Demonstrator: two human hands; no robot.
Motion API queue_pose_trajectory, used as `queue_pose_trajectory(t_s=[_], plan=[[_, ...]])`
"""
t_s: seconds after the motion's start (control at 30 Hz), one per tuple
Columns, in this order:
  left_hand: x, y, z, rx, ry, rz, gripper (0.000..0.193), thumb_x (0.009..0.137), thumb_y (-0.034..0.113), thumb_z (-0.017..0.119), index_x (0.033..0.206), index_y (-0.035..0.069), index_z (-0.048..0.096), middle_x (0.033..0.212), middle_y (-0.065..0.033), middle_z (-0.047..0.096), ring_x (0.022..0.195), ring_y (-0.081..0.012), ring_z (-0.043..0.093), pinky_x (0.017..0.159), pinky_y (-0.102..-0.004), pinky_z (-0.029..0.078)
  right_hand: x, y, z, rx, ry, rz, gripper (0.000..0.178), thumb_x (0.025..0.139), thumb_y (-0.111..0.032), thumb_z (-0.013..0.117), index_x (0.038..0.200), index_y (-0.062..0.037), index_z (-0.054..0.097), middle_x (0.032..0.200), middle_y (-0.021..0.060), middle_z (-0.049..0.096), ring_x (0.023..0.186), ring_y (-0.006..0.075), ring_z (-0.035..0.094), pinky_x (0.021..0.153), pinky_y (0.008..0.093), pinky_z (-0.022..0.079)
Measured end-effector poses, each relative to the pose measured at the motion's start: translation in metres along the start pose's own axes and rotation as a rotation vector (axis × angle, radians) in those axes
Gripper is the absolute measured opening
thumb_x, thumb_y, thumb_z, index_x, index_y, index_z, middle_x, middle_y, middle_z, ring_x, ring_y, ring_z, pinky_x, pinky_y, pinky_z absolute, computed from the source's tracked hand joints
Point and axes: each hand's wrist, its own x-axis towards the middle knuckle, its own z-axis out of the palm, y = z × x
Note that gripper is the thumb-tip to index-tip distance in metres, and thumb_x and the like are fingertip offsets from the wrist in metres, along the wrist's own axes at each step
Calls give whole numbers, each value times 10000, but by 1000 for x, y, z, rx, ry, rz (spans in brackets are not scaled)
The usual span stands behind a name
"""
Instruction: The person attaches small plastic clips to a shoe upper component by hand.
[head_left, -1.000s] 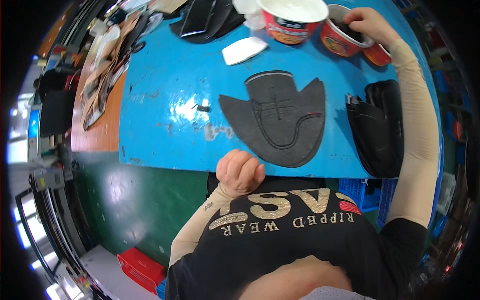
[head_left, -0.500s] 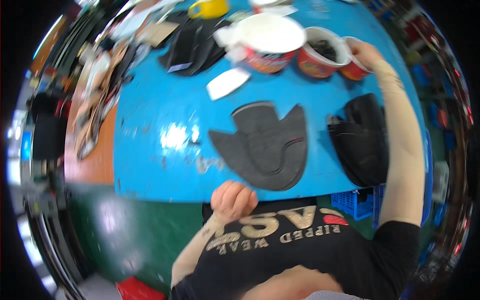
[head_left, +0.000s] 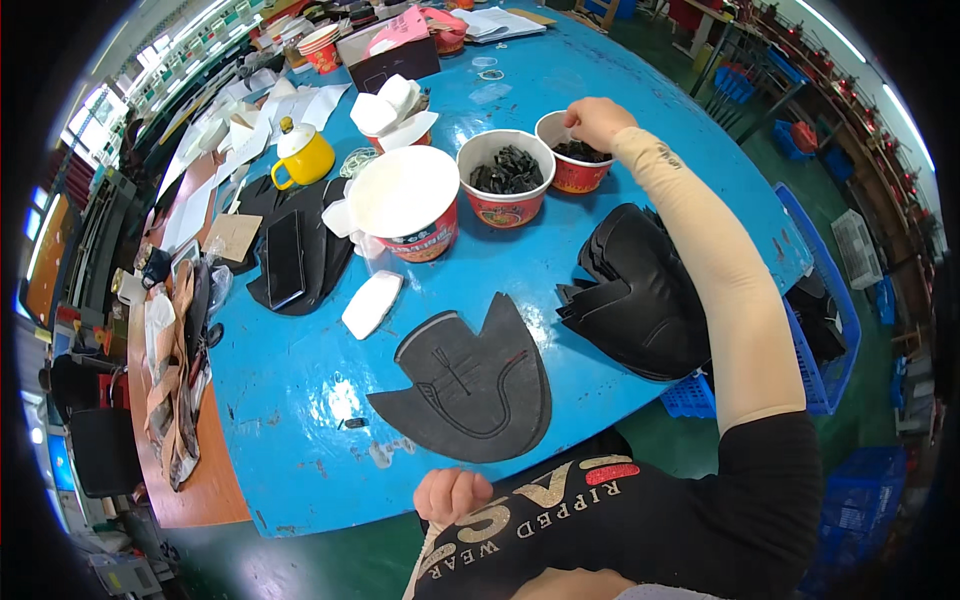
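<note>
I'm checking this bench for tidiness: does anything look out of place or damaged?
A small black piece lies loose on the glossy blue tabletop, apart from similar-looking black scraps in the red-and-white paper tub at the right hand. Nearby, an irregular grey patch interrupts the blue, possibly worn paint.

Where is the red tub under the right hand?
In the head view, the red tub stands right of centre, right of another tub, beyond the black stack.

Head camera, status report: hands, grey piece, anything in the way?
Left hand curled at edge of blue table. Right hand over rightmost paper tub, grip unclear. Dark grey shoe-upper piece flat, unheld. Black stacked pieces beside right forearm, not visibly blocking.
</note>
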Motion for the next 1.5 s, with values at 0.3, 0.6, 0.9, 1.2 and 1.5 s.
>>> queue_pose_trajectory(t_s=[0.3,0.6,0.9,1.2,1.5], plan=[[-2,4,-2,-6,-37,-61,100,826,196,655,786,117,608,783,-54,584,690,-268,576,655,-384,450,-8,-29,0,-337,-341,68,294,863,-89,539,1108,-163,684,1186,107,652,1080,297,630,882,390,519],[0,9,-4,8,-35,-82,86,790,175,667,765,115,611,791,-50,585,696,-267,582,652,-385,440,-6,-30,4,-328,-350,47,289,859,-71,545,1124,-130,645,1155,149,647,1094,324,611,877,397,509],[1,10,-8,16,-75,-105,81,743,162,681,748,112,617,803,-52,590,723,-268,586,671,-390,443,-9,3,-12,573,-145,190,169,900,-147,580,1028,-35,581,883,64,609,765,114,628,628,295,519],[2,6,4,1,8,-52,96,795,193,668,765,114,621,805,-46,587,729,-267,585,667,-387,449,-33,1,-26,1114,-142,374,211,947,-147,575,1123,-31,579,994,55,622,803,103,639,697,228,541],[26,-17,-21,-194,-150,92,338,763,11,684,1084,36,580,966,-143,563,831,-307,553,716,-418,444,-142,-123,-54,1284,-304,11,153,891,-132,665,997,-37,608,910,47,661,792,129,667,691,246,534]])
